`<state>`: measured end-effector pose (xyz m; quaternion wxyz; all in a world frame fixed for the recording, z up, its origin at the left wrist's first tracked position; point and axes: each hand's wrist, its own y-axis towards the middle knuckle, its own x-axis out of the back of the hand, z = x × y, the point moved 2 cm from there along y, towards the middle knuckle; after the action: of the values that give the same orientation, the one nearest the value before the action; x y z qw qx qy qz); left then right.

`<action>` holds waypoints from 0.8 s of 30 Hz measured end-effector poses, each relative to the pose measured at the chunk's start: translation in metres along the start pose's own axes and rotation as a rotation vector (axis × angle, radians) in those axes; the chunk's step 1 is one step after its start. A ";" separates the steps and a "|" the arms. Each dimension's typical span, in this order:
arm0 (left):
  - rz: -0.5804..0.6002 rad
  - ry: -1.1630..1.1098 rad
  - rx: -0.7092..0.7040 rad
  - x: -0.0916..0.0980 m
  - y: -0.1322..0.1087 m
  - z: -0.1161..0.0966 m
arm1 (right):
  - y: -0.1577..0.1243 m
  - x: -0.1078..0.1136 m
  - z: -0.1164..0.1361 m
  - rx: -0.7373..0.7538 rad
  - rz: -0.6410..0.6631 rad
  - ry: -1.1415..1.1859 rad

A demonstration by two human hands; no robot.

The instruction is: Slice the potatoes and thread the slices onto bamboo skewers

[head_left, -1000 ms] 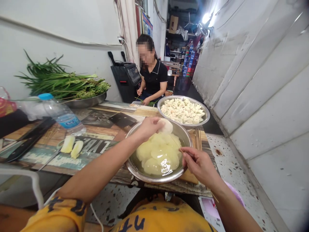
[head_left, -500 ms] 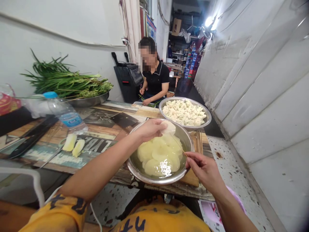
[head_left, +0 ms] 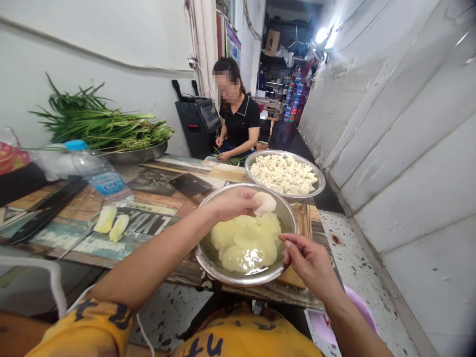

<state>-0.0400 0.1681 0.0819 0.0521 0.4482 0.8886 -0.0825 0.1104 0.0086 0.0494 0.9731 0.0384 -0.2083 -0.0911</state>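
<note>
My left hand (head_left: 240, 201) pinches a thin, pale potato slice (head_left: 265, 204) above a steel bowl (head_left: 203, 265). Between the fingertips of my right hand (head_left: 307, 255), at the bowl's right rim, is a thin wooden skewer (head_left: 275, 226). The skewer slants up and left toward the slice; whether its tip has entered the slice I cannot tell. More yellowish potato slices (head_left: 245, 243) lie under water in the bowl.
Behind the bowl stands a steel basin of cauliflower florets (head_left: 284, 172). On the left are a water bottle (head_left: 106, 181), two cut cabbage pieces (head_left: 111, 223), a black-handled knife (head_left: 33, 223) and a basin of green chives (head_left: 104, 124). A person (head_left: 238, 116) sits across, handling green stalks.
My left hand has brought the potato slice slightly right and down, and the slice has turned. My right hand has shifted a little left with the skewer, closer to the slice.
</note>
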 end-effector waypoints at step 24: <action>-0.424 0.129 -0.073 -0.001 -0.002 -0.006 | -0.003 0.005 -0.001 0.051 -0.032 -0.175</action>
<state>-0.0414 0.1670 0.0880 -0.0072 0.2538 0.9668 -0.0307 0.1149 0.0045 0.0503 0.9483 0.0583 -0.2939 -0.1042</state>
